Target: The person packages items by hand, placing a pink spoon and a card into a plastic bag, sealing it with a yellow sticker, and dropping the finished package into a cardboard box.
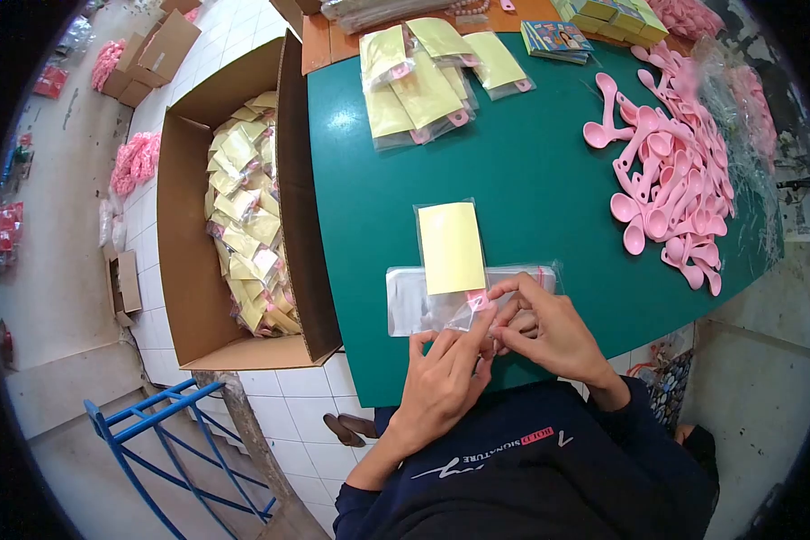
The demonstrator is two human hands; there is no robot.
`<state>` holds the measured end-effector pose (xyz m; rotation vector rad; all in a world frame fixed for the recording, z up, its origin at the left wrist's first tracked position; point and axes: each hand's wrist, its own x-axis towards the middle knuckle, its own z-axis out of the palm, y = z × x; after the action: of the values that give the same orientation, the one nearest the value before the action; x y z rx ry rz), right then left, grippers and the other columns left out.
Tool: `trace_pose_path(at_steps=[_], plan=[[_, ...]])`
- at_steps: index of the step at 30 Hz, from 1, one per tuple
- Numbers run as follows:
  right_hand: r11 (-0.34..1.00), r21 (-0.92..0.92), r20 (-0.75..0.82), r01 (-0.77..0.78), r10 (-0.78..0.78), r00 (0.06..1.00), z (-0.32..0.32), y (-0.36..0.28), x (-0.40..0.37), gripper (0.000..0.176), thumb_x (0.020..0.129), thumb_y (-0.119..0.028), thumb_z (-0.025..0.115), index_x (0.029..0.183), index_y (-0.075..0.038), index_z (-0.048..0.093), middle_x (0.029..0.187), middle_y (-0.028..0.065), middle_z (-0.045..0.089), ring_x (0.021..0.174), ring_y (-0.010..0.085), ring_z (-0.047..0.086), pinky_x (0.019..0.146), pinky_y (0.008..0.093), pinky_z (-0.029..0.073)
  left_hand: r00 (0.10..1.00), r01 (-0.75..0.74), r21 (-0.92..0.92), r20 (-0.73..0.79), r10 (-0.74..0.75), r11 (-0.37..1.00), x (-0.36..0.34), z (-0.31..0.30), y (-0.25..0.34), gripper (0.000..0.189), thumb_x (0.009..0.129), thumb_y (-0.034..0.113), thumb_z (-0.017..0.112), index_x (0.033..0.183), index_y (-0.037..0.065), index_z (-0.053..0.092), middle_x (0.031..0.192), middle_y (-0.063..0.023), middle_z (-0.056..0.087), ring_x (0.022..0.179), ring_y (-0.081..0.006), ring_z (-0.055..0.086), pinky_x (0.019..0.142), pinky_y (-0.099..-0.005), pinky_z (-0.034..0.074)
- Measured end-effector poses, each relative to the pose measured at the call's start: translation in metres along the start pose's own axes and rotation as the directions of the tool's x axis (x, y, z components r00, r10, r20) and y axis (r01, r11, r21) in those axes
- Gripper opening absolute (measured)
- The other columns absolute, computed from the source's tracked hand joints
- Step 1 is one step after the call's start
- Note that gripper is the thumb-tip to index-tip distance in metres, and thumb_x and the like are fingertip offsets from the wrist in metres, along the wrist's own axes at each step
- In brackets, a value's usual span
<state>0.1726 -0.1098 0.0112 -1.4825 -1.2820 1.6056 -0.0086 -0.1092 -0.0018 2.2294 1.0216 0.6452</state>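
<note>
Pinching the clear bag (451, 250) at its lower end, left hand (445, 378) and right hand (551, 331) partly hide a pink piece (477, 301).

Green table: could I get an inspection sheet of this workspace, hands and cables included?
Surface: green tabletop, in use.
Job's things: yellow-card packet over clear bags; more packets at the far side; pink spoons heaped right.
Clutter: clear wrapping beside the spoons.
Hands: left hand and right hand at the packet's near end; grip partly hidden.
Cables: dark strand far right; cannot tell if a cable.
Surroundings: open carton holding packets, blue metal frame, tiled floor.
</note>
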Motion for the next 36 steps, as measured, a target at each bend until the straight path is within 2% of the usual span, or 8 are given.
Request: trace_pose_path(at_steps=[6,13,18,20,22,25,29,36], plan=[[0.999,-0.036,-0.005,0.036,-0.037,0.999,-0.002,0.003,-0.002,0.029,0.085,0.0,0.055,0.113,0.0,0.048,0.078,0.0088,0.062,0.073,0.0168,0.068,0.063,0.0257,0.054,1.0,0.008,-0.103,0.023,-0.005,0.995,-0.009,-0.003,-0.007,0.071,0.067,-0.002,0.071,0.132,0.004,0.042,0.083,0.0027,0.062,0.08,-0.0151,0.055,0.08,-0.033,0.035],[0.999,-0.047,-0.001,0.012,-0.012,1.0,-0.011,0.003,-0.004,0.027,0.086,-0.001,0.056,0.112,-0.001,0.048,0.078,0.0081,0.061,0.072,0.0159,0.068,0.06,0.0248,0.052,0.984,0.175,-0.61,0.107,-0.139,0.773,-0.032,-0.027,-0.021,0.06,0.076,-0.002,0.068,0.13,0.001,0.043,0.075,-0.0012,0.061,0.075,-0.0138,0.059,0.082,-0.0301,0.038],[0.984,-0.177,-0.005,0.004,-0.005,1.0,-0.017,0.003,-0.008,0.026,0.085,-0.003,0.057,0.11,-0.001,0.051,0.081,0.0095,0.061,0.072,0.018,0.068,0.06,0.0268,0.051,0.914,0.084,-0.797,-0.177,-0.365,0.598,-0.072,-0.059,-0.052,0.065,0.07,0.007,0.075,0.126,-0.004,0.044,0.069,-0.0026,0.058,0.07,-0.0125,0.055,0.074,-0.0283,0.041],[0.918,-0.394,-0.09,0.034,-0.075,0.993,-0.018,-0.001,-0.013,0.026,0.084,-0.005,0.06,0.109,-0.001,0.054,0.086,0.0101,0.061,0.076,0.0188,0.067,0.062,0.0277,0.051,0.836,-0.051,-0.704,-0.418,-0.356,0.708,-0.082,-0.068,-0.062,0.067,0.067,0.01,0.076,0.124,-0.004,0.044,0.067,-0.0019,0.056,0.068,-0.0119,0.054,0.072,-0.0276,0.039],[0.683,-0.729,-0.185,0.051,-0.269,0.945,-0.015,-0.008,-0.025,0.027,0.082,-0.006,0.064,0.108,-0.002,0.056,0.093,0.0107,0.061,0.079,0.0197,0.066,0.065,0.0286,0.051,0.87,-0.094,-0.684,-0.41,-0.275,0.723,-0.077,-0.073,-0.054,0.063,0.067,0.009,0.076,0.121,-0.003,0.047,0.067,-0.0026,0.061,0.065,-0.0119,0.056,0.073,-0.0295,0.036],[0.678,-0.698,-0.17,0.228,-0.467,0.868,-0.014,-0.027,-0.034,0.032,0.075,-0.007,0.07,0.106,-0.003,0.059,0.103,0.0112,0.059,0.082,0.0214,0.064,0.069,0.0296,0.052,0.939,-0.115,-0.7,-0.309,-0.154,0.705,-0.058,-0.059,-0.035,0.056,0.071,0.01,0.076,0.119,0.0,0.049,0.07,-0.0041,0.068,0.065,-0.0116,0.059,0.076,-0.0317,0.034],[0.831,-0.254,0.079,0.495,-0.492,0.867,0.007,-0.047,-0.036,0.035,0.071,-0.005,0.074,0.103,-0.005,0.062,0.103,0.0109,0.061,0.079,0.0232,0.064,0.069,0.0295,0.051,0.97,-0.16,-0.726,-0.241,-0.03,0.669,-0.01,-0.041,-0.008,0.052,0.07,0.005,0.076,0.116,0.001,0.054,0.072,-0.0031,0.068,0.067,-0.0105,0.059,0.074,-0.028,0.034],[0.623,-0.492,0.188,0.608,-0.606,0.773,-0.026,-0.055,-0.028,0.022,0.071,-0.002,0.072,0.092,-0.004,0.066,0.085,0.0086,0.065,0.075,0.022,0.065,0.065,0.0299,0.051,0.987,-0.104,-0.758,-0.156,-0.024,0.643,0.015,-0.035,0.006,0.047,0.071,0.002,0.075,0.114,0.001,0.055,0.088,-0.0071,0.067,0.078,-0.0145,0.06,0.072,-0.0288,0.042]])
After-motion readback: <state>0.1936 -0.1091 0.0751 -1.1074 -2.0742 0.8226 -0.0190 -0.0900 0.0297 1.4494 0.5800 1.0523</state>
